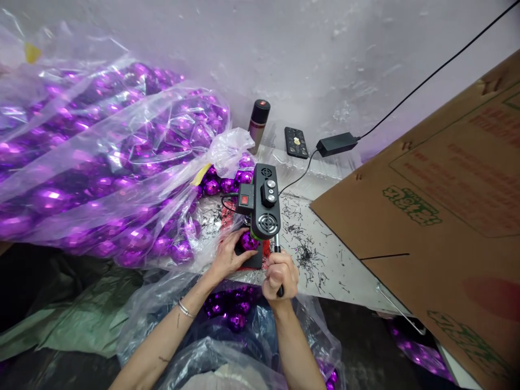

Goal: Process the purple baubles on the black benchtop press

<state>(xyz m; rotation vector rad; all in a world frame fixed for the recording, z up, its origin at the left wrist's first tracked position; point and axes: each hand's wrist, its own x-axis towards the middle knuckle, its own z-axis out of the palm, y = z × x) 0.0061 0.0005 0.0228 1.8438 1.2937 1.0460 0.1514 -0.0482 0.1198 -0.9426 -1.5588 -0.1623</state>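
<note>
A black press-like machine [267, 203] with a red switch stands at the middle of the table. Under its head sits a purple mirrored ball [249, 240], held between the thumb and fingers of my left hand [228, 252] on the black base [255, 261]. My right hand [281, 276] is wrapped round the black-ended metal lever [277, 242] at the machine's right side. Several more purple balls [211, 187] lie behind and left of the machine, at the mouth of a clear plastic bag. Small dark pins [305, 254] are scattered over the tabletop to the right.
A large clear bag of purple balls [101, 162] fills the left. Behind the machine are a dark bottle [259, 122], a phone [296, 142] and a power adapter [337, 144] with its cable. A cardboard box [439, 216] stands right. More balls [235, 314] lie in plastic at my lap.
</note>
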